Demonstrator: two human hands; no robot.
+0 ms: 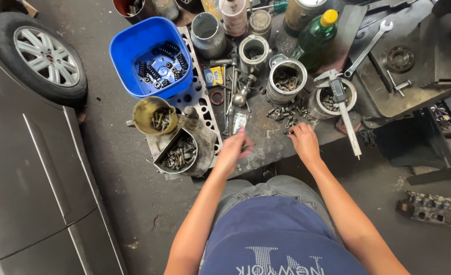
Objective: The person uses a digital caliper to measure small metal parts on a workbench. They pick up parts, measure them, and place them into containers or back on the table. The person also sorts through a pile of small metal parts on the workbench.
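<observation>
Head view: the blue tub [128, 48] holds dark springs; a brass can [154, 116] and a divided tin [177, 152] hold bolts; another tin [286, 80] holds washers; the left hand [232, 148], fingers curled loosely, hovers by a small packet [239, 122]; the right hand [303, 141] fingers loose bolts [285, 116] on the bench, fingers spread; a caliper [343, 108] lies across a can just beside it.
</observation>
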